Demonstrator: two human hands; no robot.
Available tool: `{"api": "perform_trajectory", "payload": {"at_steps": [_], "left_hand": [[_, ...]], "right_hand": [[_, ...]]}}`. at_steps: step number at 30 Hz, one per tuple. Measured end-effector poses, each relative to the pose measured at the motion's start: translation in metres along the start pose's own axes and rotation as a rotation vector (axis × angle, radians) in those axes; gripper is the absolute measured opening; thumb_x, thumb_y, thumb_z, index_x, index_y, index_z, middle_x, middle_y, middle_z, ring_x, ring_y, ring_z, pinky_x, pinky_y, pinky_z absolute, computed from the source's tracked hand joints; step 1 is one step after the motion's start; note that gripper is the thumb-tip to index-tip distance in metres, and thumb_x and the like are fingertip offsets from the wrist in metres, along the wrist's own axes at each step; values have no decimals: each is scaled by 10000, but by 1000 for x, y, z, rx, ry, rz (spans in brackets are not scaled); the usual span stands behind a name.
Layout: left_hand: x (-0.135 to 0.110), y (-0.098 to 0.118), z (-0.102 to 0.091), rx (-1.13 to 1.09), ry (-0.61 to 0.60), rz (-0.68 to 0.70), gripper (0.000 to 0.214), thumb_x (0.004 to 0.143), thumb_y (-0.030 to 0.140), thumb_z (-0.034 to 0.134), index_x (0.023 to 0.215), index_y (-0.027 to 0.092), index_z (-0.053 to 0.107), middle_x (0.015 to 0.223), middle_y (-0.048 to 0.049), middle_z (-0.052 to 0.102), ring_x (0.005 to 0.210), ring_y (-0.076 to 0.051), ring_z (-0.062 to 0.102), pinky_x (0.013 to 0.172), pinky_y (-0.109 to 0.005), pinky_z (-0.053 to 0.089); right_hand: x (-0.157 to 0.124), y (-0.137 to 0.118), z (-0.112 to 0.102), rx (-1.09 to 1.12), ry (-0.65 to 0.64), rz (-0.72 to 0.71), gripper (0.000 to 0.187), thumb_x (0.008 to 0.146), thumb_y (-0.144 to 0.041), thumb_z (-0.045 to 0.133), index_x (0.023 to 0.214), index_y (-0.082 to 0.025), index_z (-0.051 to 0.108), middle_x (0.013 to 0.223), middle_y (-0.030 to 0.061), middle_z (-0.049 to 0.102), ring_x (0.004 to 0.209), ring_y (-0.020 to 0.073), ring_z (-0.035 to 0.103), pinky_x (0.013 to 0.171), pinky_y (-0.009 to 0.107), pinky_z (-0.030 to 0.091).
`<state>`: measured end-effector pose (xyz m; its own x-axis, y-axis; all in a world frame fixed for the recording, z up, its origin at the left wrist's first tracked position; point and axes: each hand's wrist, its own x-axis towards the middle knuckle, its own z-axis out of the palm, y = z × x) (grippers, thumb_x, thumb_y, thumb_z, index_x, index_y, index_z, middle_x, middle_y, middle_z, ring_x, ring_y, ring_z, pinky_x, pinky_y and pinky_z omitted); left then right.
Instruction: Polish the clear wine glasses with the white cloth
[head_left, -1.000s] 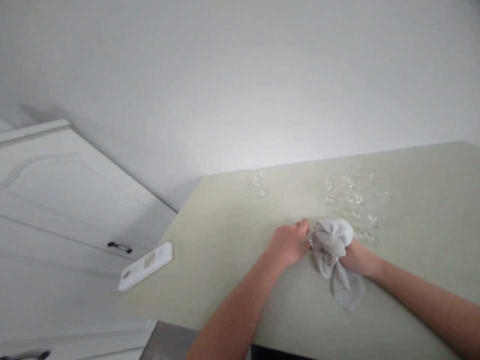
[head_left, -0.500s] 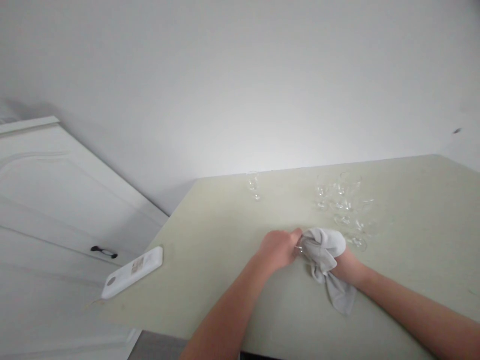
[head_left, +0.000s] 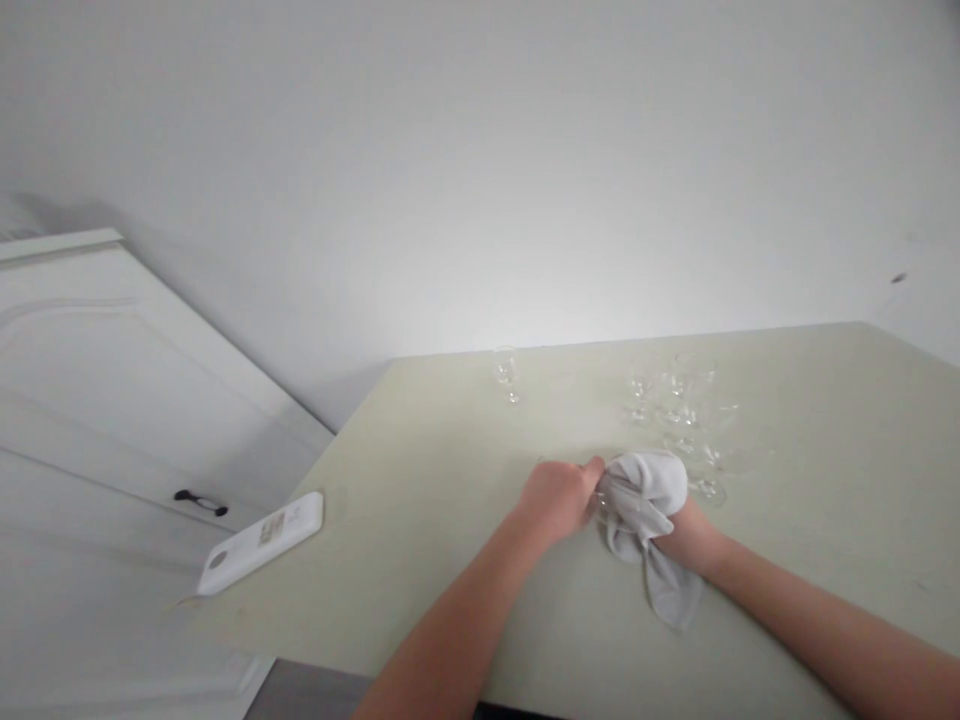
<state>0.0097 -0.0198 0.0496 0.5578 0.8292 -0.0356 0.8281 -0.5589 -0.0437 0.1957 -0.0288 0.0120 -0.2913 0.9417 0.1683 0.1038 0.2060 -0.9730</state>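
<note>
My left hand (head_left: 559, 496) is closed around a clear stemmed glass (head_left: 601, 503), of which only a small part shows beside the fingers. A light grey cloth (head_left: 646, 487) is bunched over my right hand (head_left: 688, 540) and covers its fingers. The cloth presses against the glass, and one end hangs down towards the tabletop. Just beyond the cloth stand several clear stemmed glasses (head_left: 679, 400), close together. One more stemmed glass (head_left: 508, 376) stands apart near the wall, to the left of the group.
Both hands are above a pale green tabletop (head_left: 420, 480) that meets a white wall (head_left: 480, 180). At the table's left edge lies a long white device (head_left: 262, 542) with a label. A white cabinet (head_left: 112, 400) with a dark handle (head_left: 200, 502) stands at the left.
The cloth and my right hand have shifted slightly left, and the cloth's hanging end has swung a little. My left hand keeps its hold on the glass. The view has tilted slightly.
</note>
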Motion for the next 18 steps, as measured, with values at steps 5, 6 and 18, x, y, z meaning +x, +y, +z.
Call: {"api": "perform_trajectory", "payload": {"at_steps": [5,6,18], "left_hand": [[4,7,3,76,251,17,202,999,212,442,1168,181,547,977,-92,714,927,-240,702,783,-340,521],[4,7,3,93,275,27,204,1003,192,425,1168,180,545,981,-96,709,928,-239,699,784,-344,518],[3,2,1,61,269,71,172,999,251,468,1139,191,548,1018,-90,711,987,-237,682,867,-362,506]], "right_hand": [[-6,4,10,6,16,128,405,911,-515,491,710,-228,692,637,56,685,693,264,678,740,422,610],[-7,4,10,12,7,151,418,916,-522,478,709,-229,694,603,47,669,646,254,666,706,408,611],[-11,6,12,-102,54,45,397,912,-506,497,813,-222,756,810,98,754,877,314,713,792,450,621]]}}
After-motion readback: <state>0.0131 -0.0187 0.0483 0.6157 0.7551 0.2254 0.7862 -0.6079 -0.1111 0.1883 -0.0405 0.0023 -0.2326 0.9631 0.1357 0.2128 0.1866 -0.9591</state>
